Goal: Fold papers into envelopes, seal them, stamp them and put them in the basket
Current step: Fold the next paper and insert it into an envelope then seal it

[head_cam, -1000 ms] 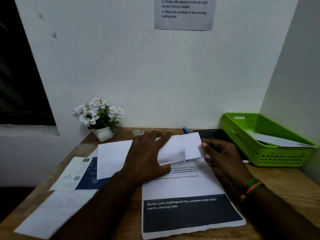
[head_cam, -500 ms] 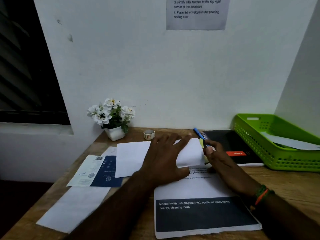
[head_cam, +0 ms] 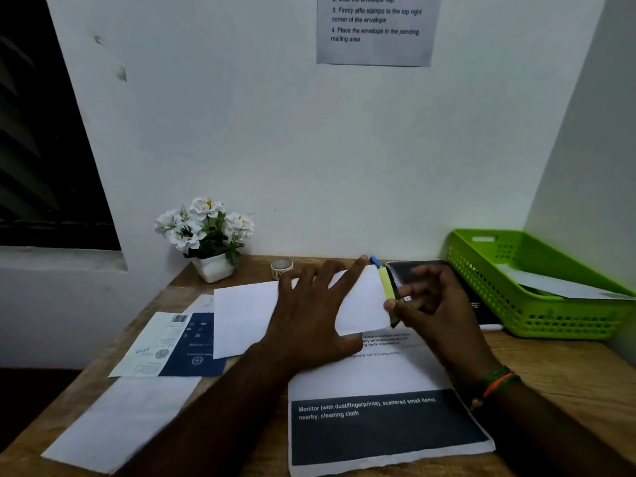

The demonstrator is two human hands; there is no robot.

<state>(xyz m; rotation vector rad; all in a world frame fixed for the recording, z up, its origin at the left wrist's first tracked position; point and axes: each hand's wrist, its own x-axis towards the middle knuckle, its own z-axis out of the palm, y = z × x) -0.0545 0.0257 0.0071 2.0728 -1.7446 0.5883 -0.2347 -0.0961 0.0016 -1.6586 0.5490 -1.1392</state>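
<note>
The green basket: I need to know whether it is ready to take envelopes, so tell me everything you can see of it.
The green basket is a shallow, rectangular tray of bright green, plastic-looking material, its walls pierced by rows of small holes, with a slot handle in the far end wall. It stands upright at the right rear of the wooden table, near the wall corner, beside a black notebook. A white paper or envelope already lies slanted inside. Neither hand touches it.

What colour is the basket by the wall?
Bright green. The basket shows best in the head view, at the right end of the desk.
</note>
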